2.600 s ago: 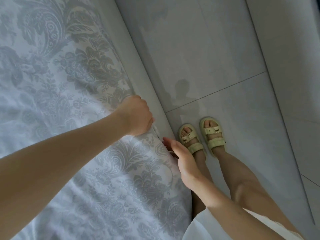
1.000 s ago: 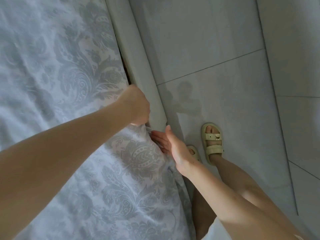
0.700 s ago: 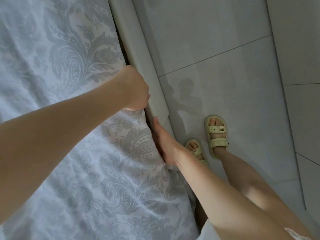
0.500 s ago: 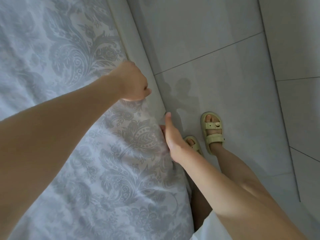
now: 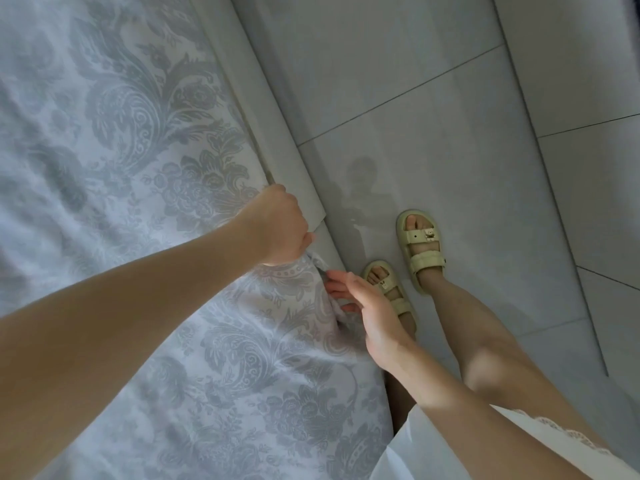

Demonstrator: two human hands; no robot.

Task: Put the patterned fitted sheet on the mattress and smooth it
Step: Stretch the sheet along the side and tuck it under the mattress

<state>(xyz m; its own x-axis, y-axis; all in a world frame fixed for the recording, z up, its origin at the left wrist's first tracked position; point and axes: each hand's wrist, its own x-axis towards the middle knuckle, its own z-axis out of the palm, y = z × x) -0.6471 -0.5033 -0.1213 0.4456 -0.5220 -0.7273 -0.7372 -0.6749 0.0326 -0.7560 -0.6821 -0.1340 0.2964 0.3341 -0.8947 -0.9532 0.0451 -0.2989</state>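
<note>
While my left hand grips in a fist the hem of the patterned fitted sheet at centre, my right hand, fingers straight, touches it toward 4 o'clock. The sheet covers the mattress toward 9 o'clock; I think a slipping grip lets the hem ride up.

- The bed runs diagonally, its pale side edge bordering the floor.
- A patterned fitted sheet, white with grey floral scrolls, lies over the top, softly wrinkled and bunched at the side.
- The floor is pale glossy tile with thin joints.
- Two pale sandals stand beside the bed.
</note>
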